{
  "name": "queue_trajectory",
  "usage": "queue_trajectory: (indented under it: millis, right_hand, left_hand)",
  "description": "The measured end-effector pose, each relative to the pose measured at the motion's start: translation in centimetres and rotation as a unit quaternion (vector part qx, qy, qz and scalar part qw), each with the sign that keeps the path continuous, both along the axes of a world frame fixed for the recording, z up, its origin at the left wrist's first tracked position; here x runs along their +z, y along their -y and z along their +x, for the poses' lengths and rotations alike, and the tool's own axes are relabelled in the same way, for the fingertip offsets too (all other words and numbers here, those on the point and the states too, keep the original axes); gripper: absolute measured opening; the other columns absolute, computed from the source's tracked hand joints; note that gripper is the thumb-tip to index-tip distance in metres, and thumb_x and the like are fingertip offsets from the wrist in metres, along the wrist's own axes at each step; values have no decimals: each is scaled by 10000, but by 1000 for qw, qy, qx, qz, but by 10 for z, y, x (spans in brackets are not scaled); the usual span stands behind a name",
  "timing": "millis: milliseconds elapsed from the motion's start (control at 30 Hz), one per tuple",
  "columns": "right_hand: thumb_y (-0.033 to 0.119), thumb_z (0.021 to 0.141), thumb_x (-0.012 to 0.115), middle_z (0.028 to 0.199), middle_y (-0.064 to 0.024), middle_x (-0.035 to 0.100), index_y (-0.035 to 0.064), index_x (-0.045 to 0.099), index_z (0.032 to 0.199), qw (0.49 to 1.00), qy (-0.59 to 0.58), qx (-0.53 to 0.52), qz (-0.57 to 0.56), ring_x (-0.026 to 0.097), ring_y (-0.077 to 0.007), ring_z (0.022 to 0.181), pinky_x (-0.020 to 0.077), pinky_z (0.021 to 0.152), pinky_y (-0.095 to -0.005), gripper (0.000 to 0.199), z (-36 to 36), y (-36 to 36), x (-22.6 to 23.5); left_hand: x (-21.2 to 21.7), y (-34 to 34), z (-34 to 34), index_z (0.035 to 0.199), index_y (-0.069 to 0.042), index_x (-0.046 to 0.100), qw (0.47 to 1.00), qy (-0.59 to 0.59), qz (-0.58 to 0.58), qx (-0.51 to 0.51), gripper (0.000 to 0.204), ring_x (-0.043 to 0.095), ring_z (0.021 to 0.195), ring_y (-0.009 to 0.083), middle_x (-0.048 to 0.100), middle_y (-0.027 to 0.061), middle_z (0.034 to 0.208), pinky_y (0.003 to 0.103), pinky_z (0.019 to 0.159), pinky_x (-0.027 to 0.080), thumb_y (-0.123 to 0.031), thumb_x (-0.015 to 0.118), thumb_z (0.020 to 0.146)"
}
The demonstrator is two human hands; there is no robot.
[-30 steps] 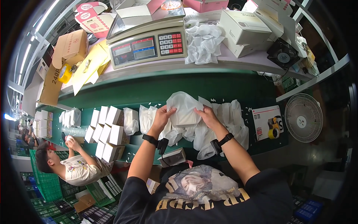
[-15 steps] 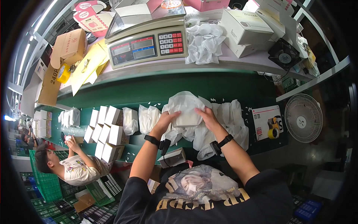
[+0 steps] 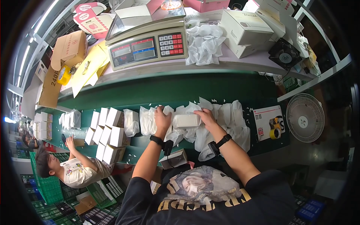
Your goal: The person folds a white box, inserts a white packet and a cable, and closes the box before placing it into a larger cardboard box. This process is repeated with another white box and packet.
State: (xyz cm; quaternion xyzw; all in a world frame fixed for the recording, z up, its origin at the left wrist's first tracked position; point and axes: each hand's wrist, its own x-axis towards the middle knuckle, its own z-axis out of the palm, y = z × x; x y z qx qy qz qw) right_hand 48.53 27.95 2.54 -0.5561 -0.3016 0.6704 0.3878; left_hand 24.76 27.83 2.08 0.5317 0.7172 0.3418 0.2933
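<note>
A small white box (image 3: 186, 121) lies in front of me inside a thin whitish plastic bag (image 3: 184, 110). My right hand (image 3: 207, 118) is closed on the bag's right side, with the thumb pointing toward the box. On the left, my left hand (image 3: 162, 119) has its fingers curled in at the bag's left edge; the fingertips are partly hidden, but they seem to pinch the film. Other bagged white boxes (image 3: 147, 120) lie just left of my hand, and more bagged ones (image 3: 235, 125) lie to the right, their film overlapping.
Unwrapped white boxes (image 3: 114, 117) stand in rows at left, where a co-worker (image 3: 80, 167) sits. Beyond the green table stands a weighing scale (image 3: 147, 47) on a shelf with loose bags (image 3: 204, 43). A tape dispenser (image 3: 276, 127) and a fan (image 3: 305, 118) are at right.
The bagged box has come down from my raised hands onto the table. My left hand has moved left and away from the box; my right hand stays near its right side.
</note>
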Motion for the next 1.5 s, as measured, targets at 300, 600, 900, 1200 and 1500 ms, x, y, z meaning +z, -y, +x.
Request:
queue_trajectory:
  millis: [300, 600, 900, 1200, 1500]
  right_hand:
    - [159, 817, 757, 1159, -135, 655, 29, 613, 1184, 953, 249, -13, 175, 626, -247, 1043, 500, 891, -349, 415, 6, -1, 10]
    - [190, 756, 839, 1259, -161, 620, 59, 495, 1342, 874, 196, 262, 359, 597, -299, 1197, 470, 1010, -386, 692, 15, 24, 35]
    - [182, 803, 826, 1237, -98, 620, 43, 496, 1352, 929, 130, 172, 301, 584, -199, 1131, 470, 993, -346, 655, 2, 38, 32]
    - [331, 917, 731, 1257, -118, 597, -12, 441, 1389, 958, -61, 256, 117, 579, -162, 1125, 476, 983, -328, 651, -15, 142, 144]
    - [258, 1017, 589, 1304, -89, 581, -13, 452, 1396, 876, -136, 451, -106, 603, -161, 1109, 503, 972, -341, 486, -28, 187, 78]
  left_hand:
    - [73, 15, 22, 1284, -42, 528, 903, -78, 26, -422, 709, 614, 1072, 386, 597, 199, 1219, 423, 916, 506, -204, 865, 682]
    - [29, 19, 8, 1312, -60, 477, 935, 102, -43, -336, 768, 619, 1107, 396, 620, 210, 1172, 416, 927, 507, -213, 883, 678]
    - [65, 28, -6, 1358, -11, 427, 936, 99, 20, -338, 736, 614, 1128, 421, 641, 243, 1178, 416, 936, 493, -311, 815, 808]
    - [206, 190, -26, 1480, 23, 346, 972, 92, -104, -187, 588, 564, 1222, 431, 603, 296, 1259, 416, 1015, 440, -315, 508, 1026]
    - [127, 291, -44, 1488, 22, 366, 909, 292, -290, -71, 533, 530, 1237, 201, 570, 138, 1365, 335, 1077, 388, -315, 427, 1079]
